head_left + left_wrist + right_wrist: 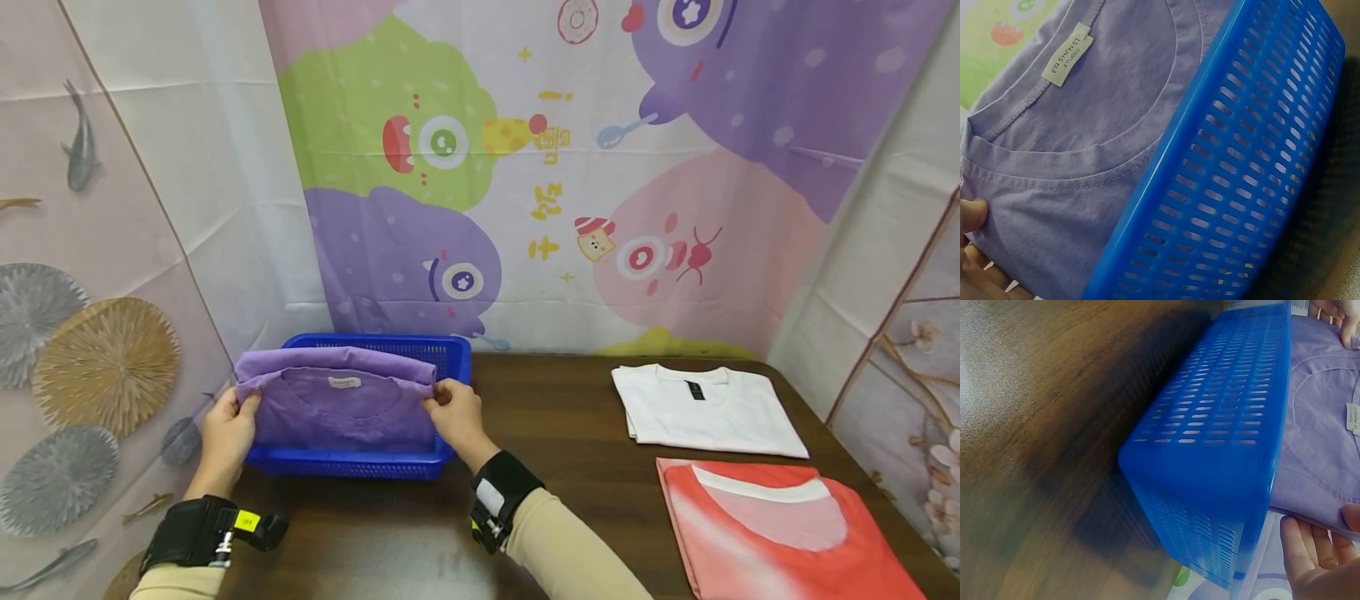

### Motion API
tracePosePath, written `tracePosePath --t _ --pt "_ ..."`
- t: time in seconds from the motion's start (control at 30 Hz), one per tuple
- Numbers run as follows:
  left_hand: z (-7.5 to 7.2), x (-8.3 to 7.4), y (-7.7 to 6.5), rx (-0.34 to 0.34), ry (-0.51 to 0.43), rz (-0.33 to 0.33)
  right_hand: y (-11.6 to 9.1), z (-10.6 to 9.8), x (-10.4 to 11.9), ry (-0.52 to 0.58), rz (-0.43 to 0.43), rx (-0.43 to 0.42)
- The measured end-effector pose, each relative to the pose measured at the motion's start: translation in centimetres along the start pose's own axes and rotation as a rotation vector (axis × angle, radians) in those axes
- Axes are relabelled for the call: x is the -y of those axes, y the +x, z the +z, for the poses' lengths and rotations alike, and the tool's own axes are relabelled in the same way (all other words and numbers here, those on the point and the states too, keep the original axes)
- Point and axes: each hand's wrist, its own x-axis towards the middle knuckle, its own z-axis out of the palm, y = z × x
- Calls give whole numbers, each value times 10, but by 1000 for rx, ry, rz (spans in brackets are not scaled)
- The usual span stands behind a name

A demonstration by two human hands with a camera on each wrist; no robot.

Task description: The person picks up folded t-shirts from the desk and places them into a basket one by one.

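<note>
A folded purple T-shirt (337,421) with a pale neck label (1067,55) is partly inside a blue plastic basket (352,464). Its upper edge rises above the rim. My left hand (228,427) pinches the shirt's left corner, thumb on the front and fingers behind. At the opposite corner, my right hand (459,419) pinches the cloth the same way. The right wrist view shows the purple shirt (1316,425) spanning between both hands over the basket's wall (1210,394). What lies deeper in the basket is hidden by the shirt.
A folded white T-shirt (705,421) lies at the back right of the brown wooden table (555,467). In front of it is a folded red and pink shirt (795,533). A cartoon curtain (540,317) hangs behind the table, and a patterned cloth wall (150,250) stands on the left.
</note>
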Motion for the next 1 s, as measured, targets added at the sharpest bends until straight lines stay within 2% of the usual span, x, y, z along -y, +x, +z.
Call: tracePosePath --t 0.17,0.4,0.6,0.73,1.0 --pt "3 -1 1 7 32 25 -1 -5 -3 -2 15 -4" --pt "11 -1 2 46 80 53 0 -14 -12 44 102 -20" --pt "23 1 6 10 119 77 -1 -25 -22 67 135 -72" --pt "32 0 6 12 176 118 -1 -33 -28 70 142 -92" --pt "49 -3 10 7 226 205 -5 -53 -40 98 146 -99"
